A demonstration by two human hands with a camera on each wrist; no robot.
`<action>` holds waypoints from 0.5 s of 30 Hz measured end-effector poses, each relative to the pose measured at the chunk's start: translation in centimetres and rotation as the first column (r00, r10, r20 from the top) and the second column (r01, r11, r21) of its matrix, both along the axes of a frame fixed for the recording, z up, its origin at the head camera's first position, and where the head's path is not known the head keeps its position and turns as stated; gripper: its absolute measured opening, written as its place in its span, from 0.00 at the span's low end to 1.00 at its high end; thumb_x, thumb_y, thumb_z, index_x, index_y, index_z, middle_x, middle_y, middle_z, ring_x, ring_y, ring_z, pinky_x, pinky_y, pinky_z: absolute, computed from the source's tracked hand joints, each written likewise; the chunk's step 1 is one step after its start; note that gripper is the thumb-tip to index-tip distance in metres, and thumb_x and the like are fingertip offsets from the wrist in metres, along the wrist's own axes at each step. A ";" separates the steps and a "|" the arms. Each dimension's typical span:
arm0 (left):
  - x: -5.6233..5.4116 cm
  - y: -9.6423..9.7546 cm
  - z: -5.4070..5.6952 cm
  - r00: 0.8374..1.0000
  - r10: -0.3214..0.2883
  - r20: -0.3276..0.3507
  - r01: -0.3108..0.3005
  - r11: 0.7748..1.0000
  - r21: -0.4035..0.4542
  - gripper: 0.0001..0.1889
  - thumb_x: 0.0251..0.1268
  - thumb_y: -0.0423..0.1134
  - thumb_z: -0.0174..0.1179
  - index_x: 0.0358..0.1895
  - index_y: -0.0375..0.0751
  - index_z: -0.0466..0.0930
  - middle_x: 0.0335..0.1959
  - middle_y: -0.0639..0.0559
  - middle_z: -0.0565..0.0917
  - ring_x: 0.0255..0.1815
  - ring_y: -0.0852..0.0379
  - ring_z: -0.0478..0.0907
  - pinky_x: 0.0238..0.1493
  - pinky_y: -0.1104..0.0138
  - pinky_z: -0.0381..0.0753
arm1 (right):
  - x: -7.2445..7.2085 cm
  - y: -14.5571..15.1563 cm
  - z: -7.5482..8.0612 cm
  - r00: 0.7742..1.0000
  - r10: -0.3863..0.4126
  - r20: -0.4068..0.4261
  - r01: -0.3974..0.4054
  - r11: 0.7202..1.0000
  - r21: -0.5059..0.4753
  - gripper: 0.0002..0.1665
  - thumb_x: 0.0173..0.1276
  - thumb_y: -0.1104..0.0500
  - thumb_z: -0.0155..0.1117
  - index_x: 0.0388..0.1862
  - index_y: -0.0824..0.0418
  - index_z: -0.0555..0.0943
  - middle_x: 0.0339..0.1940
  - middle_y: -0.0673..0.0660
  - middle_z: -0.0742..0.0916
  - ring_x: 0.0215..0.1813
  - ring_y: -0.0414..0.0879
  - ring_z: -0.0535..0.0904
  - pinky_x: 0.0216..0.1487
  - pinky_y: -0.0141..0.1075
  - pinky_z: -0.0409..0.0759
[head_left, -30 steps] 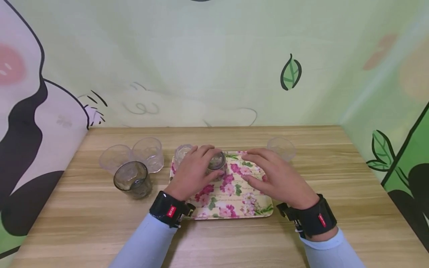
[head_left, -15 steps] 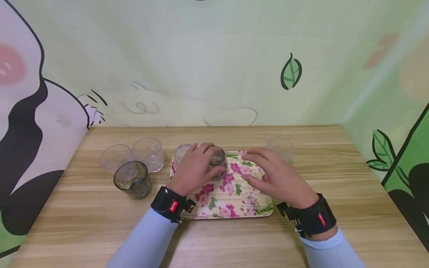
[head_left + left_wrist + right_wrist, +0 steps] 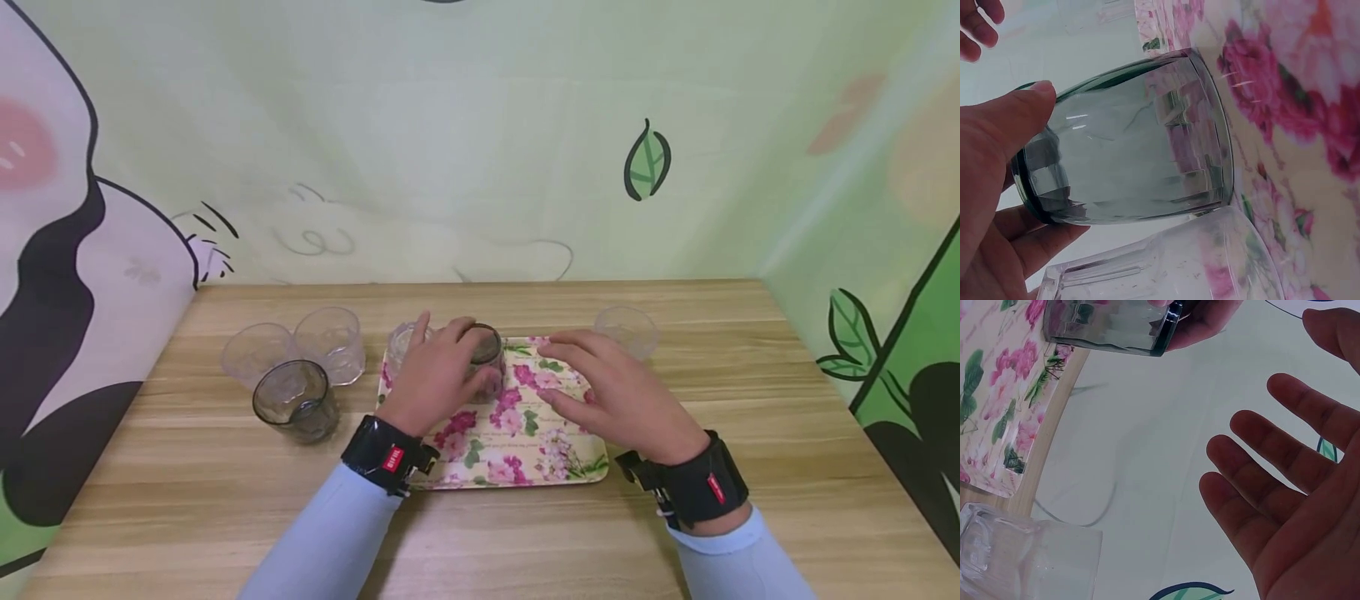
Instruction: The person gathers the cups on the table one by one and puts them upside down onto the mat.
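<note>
As the person's L hand (image 3: 431, 375) grasps a smoky glass (image 3: 1129, 144), w/ thumb and fingers bent round its upper end, this glass is at the back part of a flowered tray (image 3: 551, 467); whether its lower end rests fully there, I can't tell. Just left of the grip, a clear tumbler (image 3: 1160, 269) is also on the tray, v. close to the held glass. To the right of the grip, the R hand (image 3: 626, 400) holds nothing: its fingers are loosely extended, w/ gaps btwn. Behind this hand, a clear cup (image 3: 1035, 562) is on the wooden table (image 3: 487, 542). Further left of the grip, off the tray, are a dark glass (image 3: 300, 408), a see-through cup (image 3: 333, 346) & a second see-through cup (image 3: 251, 346), grouped together.
</note>
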State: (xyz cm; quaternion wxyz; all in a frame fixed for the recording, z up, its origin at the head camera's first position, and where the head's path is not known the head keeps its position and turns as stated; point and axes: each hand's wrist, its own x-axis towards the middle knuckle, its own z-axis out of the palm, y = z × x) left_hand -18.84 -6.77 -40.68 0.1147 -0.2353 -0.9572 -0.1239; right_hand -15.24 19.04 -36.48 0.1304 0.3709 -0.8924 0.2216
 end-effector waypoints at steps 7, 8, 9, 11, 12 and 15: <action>0.0 0.2 0.0 0.999 0.038 0.005 -0.038 0.999 -0.033 0.27 0.68 0.56 0.63 0.65 0.48 0.76 0.69 0.44 0.75 0.71 0.48 0.70 0.79 0.41 0.45 | 0.0 0.0 0.0 1.000 -0.006 0.002 0.006 1.000 0.005 0.30 0.70 0.46 0.66 0.67 0.54 0.77 0.67 0.53 0.79 0.67 0.48 0.74 0.63 0.45 0.78; 0.0 0.3 0.0 0.999 0.041 0.006 -0.040 0.999 -0.036 0.27 0.68 0.56 0.62 0.65 0.48 0.76 0.69 0.44 0.75 0.72 0.47 0.70 0.79 0.41 0.45 | 0.0 0.0 0.0 1.000 -0.006 0.005 0.006 1.000 0.005 0.30 0.70 0.45 0.66 0.68 0.54 0.76 0.67 0.53 0.78 0.67 0.48 0.74 0.63 0.45 0.78; 0.0 0.3 0.1 0.999 0.042 0.008 -0.041 0.999 -0.036 0.27 0.68 0.56 0.62 0.65 0.48 0.76 0.70 0.44 0.74 0.72 0.47 0.69 0.79 0.41 0.45 | 0.0 0.0 0.0 1.000 -0.006 0.008 0.006 1.000 0.006 0.31 0.70 0.45 0.66 0.68 0.54 0.76 0.67 0.53 0.78 0.67 0.48 0.74 0.63 0.45 0.78; 0.0 0.3 0.1 0.999 0.036 0.017 -0.036 0.999 -0.021 0.27 0.67 0.56 0.63 0.65 0.47 0.76 0.71 0.43 0.73 0.74 0.46 0.66 0.79 0.42 0.46 | 0.0 0.0 0.0 1.000 -0.007 0.013 0.007 1.000 0.008 0.31 0.70 0.45 0.66 0.68 0.53 0.76 0.67 0.53 0.78 0.68 0.48 0.74 0.63 0.45 0.78; 0.1 0.3 0.1 0.999 0.029 0.023 -0.029 1.000 -0.007 0.27 0.68 0.56 0.62 0.64 0.47 0.76 0.72 0.43 0.71 0.75 0.46 0.65 0.80 0.43 0.45 | 0.0 0.0 0.0 1.000 -0.008 0.015 0.007 1.000 0.007 0.31 0.70 0.45 0.66 0.69 0.53 0.76 0.67 0.53 0.78 0.68 0.48 0.74 0.64 0.46 0.78; 0.1 0.2 0.2 1.000 0.002 0.026 -0.003 0.999 0.042 0.26 0.69 0.56 0.61 0.64 0.46 0.77 0.74 0.43 0.69 0.77 0.46 0.60 0.80 0.45 0.45 | 0.0 0.1 0.0 1.000 -0.007 0.012 0.007 1.000 0.006 0.31 0.70 0.45 0.66 0.69 0.53 0.75 0.67 0.54 0.78 0.68 0.49 0.73 0.65 0.47 0.77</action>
